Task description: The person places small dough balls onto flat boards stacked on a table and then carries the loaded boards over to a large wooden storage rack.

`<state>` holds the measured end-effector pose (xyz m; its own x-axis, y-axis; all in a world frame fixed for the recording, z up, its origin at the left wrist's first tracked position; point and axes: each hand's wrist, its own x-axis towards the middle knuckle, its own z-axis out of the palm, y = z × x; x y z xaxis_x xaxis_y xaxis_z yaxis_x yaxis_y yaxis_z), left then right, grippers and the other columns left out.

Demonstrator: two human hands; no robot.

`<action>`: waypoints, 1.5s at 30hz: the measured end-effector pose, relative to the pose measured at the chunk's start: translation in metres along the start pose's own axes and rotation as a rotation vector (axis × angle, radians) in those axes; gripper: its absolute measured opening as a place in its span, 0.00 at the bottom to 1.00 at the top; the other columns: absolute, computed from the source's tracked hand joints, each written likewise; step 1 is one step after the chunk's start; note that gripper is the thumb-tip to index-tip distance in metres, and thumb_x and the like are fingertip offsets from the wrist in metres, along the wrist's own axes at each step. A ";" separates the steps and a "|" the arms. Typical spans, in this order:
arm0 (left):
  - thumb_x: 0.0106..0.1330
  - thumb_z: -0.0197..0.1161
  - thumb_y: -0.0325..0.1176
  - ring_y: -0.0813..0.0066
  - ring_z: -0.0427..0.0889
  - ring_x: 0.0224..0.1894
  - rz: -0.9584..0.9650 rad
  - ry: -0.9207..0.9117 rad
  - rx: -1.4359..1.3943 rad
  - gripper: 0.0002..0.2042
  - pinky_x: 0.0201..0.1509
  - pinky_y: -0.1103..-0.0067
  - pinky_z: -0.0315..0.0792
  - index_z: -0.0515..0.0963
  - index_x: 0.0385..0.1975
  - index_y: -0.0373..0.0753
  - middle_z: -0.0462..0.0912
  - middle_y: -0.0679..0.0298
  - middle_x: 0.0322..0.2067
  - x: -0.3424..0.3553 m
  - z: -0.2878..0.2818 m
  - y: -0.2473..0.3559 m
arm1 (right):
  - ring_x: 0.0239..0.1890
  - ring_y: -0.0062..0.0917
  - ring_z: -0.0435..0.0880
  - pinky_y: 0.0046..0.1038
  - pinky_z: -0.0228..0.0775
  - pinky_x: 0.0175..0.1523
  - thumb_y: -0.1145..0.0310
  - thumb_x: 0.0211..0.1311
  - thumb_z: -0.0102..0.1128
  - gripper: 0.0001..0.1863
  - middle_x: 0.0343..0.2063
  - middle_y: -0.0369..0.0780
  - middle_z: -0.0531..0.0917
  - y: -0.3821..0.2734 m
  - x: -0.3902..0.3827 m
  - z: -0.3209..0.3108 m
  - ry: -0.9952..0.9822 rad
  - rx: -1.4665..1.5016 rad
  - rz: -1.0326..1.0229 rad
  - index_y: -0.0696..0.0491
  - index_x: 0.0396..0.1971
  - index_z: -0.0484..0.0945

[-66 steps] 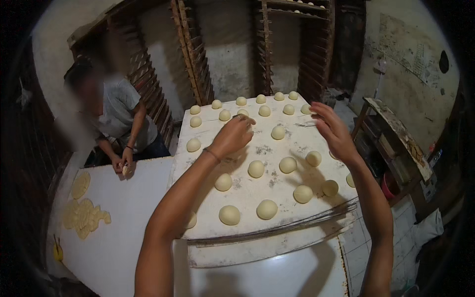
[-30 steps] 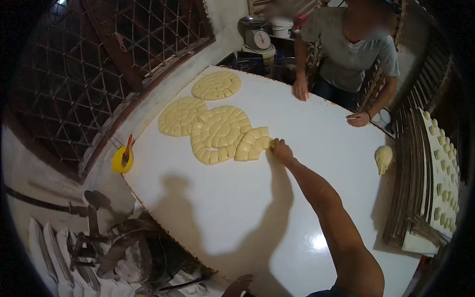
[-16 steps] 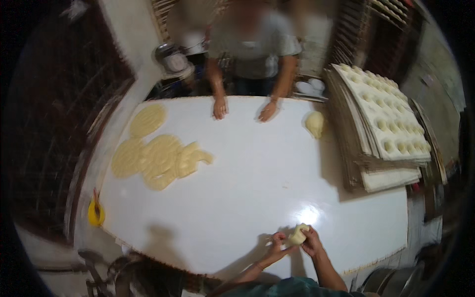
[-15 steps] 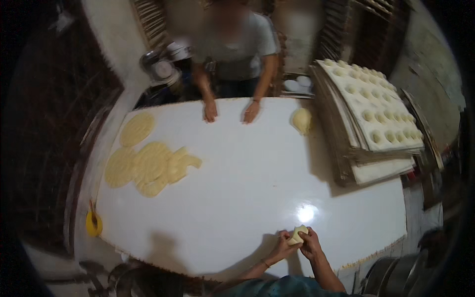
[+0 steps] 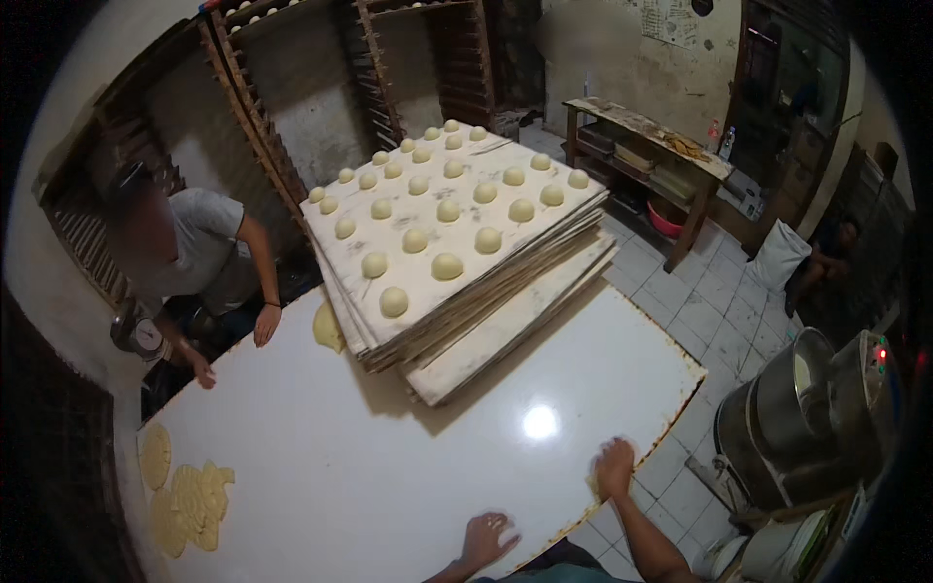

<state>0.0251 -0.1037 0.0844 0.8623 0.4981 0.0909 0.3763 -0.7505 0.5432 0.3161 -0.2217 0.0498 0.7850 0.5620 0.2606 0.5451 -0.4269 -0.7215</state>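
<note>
Apparently handling a small piece of dough [image 5: 592, 482], mostly hidden by the right hand [image 5: 612, 468], beside the near edge of the desk [image 5: 389, 466]. Cannot tell the grip of the right hand, with its bent fingers covering the contact. Holding nothing with the left hand [image 5: 489, 541], with fingers apart, further left along the same edge. Judging by this, seems at the step of shaping by hand. Probably calls next for bringing the left hand to the dough, then for gentle, even pressure.
</note>
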 end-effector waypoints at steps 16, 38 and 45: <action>0.51 0.57 0.28 0.57 0.73 0.36 -0.345 0.560 0.321 0.04 0.45 0.69 0.65 0.75 0.23 0.35 0.77 0.57 0.26 0.080 -0.023 -0.091 | 0.34 0.38 0.73 0.39 0.65 0.42 0.75 0.44 0.58 0.05 0.28 0.45 0.76 0.020 0.097 -0.021 -0.221 -0.271 -0.311 0.58 0.24 0.75; 0.51 0.58 0.28 0.57 0.73 0.33 -0.518 0.618 0.092 0.03 0.42 0.68 0.66 0.74 0.20 0.36 0.77 0.55 0.26 0.085 -0.015 -0.116 | 0.35 0.40 0.70 0.37 0.63 0.41 0.80 0.42 0.55 0.03 0.26 0.46 0.74 -0.045 0.050 0.030 0.168 -0.032 -0.106 0.58 0.21 0.72; 0.53 0.56 0.24 0.56 0.70 0.35 -0.683 0.684 0.264 0.02 0.42 0.65 0.65 0.72 0.20 0.34 0.72 0.56 0.25 0.035 -0.032 -0.150 | 0.31 0.29 0.78 0.29 0.74 0.36 0.74 0.52 0.58 0.06 0.30 0.41 0.77 0.022 0.021 0.000 0.186 0.733 0.679 0.60 0.29 0.75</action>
<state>-0.0121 0.0404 0.0324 0.0837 0.9387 0.3345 0.8530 -0.2411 0.4629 0.3441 -0.2196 0.0399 0.9291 0.2159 -0.3002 -0.2987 -0.0405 -0.9535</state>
